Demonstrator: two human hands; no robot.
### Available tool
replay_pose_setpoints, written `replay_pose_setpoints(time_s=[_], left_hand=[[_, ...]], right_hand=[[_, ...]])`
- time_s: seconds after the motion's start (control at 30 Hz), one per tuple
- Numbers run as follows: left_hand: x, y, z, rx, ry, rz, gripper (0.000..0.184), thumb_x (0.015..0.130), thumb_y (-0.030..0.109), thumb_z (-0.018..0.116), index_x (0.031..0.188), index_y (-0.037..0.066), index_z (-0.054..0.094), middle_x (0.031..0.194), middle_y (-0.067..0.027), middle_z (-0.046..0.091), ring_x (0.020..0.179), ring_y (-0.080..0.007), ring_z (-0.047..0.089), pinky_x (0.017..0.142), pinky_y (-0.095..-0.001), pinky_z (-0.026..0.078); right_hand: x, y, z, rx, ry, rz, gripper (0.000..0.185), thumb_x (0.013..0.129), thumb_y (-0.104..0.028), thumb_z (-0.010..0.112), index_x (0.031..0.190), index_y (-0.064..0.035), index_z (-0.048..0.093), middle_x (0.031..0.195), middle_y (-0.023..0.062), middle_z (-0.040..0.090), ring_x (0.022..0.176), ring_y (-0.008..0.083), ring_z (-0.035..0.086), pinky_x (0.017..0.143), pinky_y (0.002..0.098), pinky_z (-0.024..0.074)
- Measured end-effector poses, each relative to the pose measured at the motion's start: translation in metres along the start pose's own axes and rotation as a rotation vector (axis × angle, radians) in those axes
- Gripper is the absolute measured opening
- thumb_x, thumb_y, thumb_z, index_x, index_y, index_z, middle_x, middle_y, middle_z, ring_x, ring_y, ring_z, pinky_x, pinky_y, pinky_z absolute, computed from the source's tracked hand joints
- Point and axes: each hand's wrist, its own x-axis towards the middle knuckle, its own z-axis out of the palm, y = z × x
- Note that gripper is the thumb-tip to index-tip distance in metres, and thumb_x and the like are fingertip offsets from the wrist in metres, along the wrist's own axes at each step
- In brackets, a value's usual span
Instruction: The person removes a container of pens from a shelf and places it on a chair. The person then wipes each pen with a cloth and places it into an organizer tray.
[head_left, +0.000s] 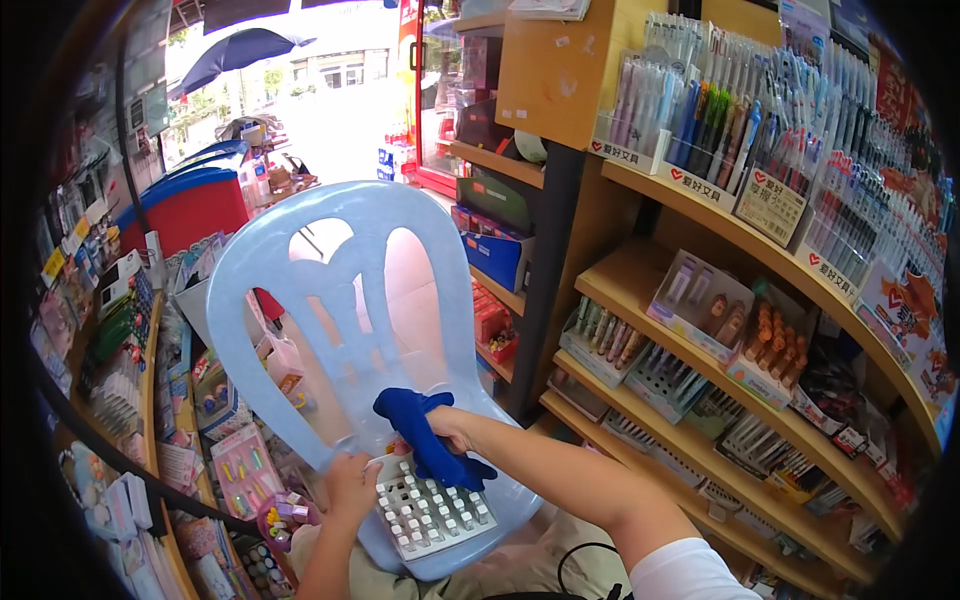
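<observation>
A light-blue plastic chair (235, 290) stands in front of me. On its seat rests a white tray (445, 541) with rows of small white-topped pieces in its holes; their exact kind is too small to make out. My left hand (350, 487) is closed at the tray's left edge, fingers partly hidden. Above the tray's far side, my right hand (452, 427) grips a dark blue cloth (440, 462). The cloth hangs over the tray's far rows and covers part of them. Some holes near the left side of the tray hold no piece.
Wooden shelves (690, 385) with pens and markers rise on my right. To the left, another shelf (155, 400) carries packaged stationery. A blue-and-red box-shaped unit (200, 205) stands by the bright doorway, with an umbrella (240, 52) outside.
</observation>
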Motion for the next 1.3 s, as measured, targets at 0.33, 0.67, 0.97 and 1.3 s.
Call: replay_pose_setpoints(time_s=[0.33, 0.67, 0.97, 1.3], left_hand=[[0.013, -0.009, 0.038, -0.120, 0.191, -0.174, 0.017, 0.071, 0.018, 0.066, 0.077, 0.003, 0.060, 0.073, -0.0168, 0.056, 0.069, -0.0340, 0.052, 0.063, -0.0413, 0.041], [-0.007, -0.010, 0.036, -0.516, 0.302, -0.251, 0.022, 0.078, 0.008, 0.059, 0.099, 0.001, 0.053, 0.092, -0.0106, 0.054, 0.082, -0.0205, 0.054, 0.063, -0.0294, 0.049], [-0.088, 0.049, -0.004, -0.487, 0.162, -0.099, 0.025, 0.069, 0.000, 0.064, 0.093, 0.001, 0.055, 0.096, -0.0117, 0.054, 0.090, -0.0250, 0.054, 0.070, -0.0307, 0.049], [-0.094, 0.069, 0.014, -0.163, 0.234, -0.109, 0.021, 0.068, 0.012, 0.070, 0.080, 0.005, 0.054, 0.079, -0.0091, 0.058, 0.077, -0.0264, 0.056, 0.064, -0.0352, 0.045]], right_hand=[[-0.130, 0.036, -0.010, -0.585, 0.412, -0.736, 0.033, 0.082, -0.019, 0.058, 0.112, -0.0056, 0.055, 0.108, 0.0114, 0.058, 0.098, 0.0162, 0.053, 0.087, 0.0304, 0.0415], [-0.132, 0.161, -0.030, 0.716, 0.516, -0.759, 0.032, 0.087, -0.031, 0.054, 0.106, -0.0056, 0.055, 0.099, 0.0092, 0.060, 0.088, 0.0191, 0.059, 0.080, 0.0322, 0.0485], [-0.135, 0.147, -0.019, 0.914, 0.136, -0.969, 0.037, 0.088, -0.037, 0.050, 0.107, -0.0060, 0.054, 0.107, 0.0109, 0.057, 0.098, 0.0240, 0.055, 0.085, 0.0365, 0.0463], [-0.115, 0.167, -0.042, 0.748, 0.026, -0.618, 0.053, 0.089, -0.044, 0.047, 0.125, -0.0056, 0.044, 0.121, 0.0107, 0.052, 0.107, 0.0218, 0.053, 0.093, 0.0376, 0.0437]])
